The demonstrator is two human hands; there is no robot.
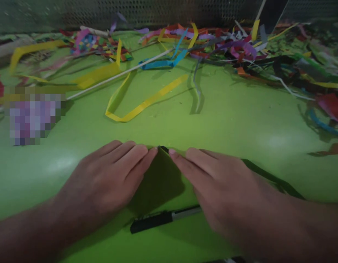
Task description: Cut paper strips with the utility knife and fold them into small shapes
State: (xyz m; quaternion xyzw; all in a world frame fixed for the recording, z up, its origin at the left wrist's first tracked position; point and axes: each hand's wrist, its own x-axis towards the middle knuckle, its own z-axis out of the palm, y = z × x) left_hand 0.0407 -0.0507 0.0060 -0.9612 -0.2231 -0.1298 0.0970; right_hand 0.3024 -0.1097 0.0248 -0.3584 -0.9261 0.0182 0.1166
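My left hand (108,171) and my right hand (226,182) meet almost tip to tip over the green table. Between their pinched thumbs and fingers shows a short bit of a black strip (164,149). The black band (273,177) trailing out beyond my right hand looks like more of the same strip. Both hands are closed, and most of what they hold is hidden under the fingers. Just below them lies a pen (151,221) with a black cap, its other end covered by my right hand.
The green tabletop (234,120) carries a loose yellow strip (147,106), a blue strip (163,64) and a thin white stick (122,73). Tangled coloured strips (240,47) pile along the back. A woven multicoloured piece (114,51) lies at back left. A blurred-out purple patch (34,115) sits left.
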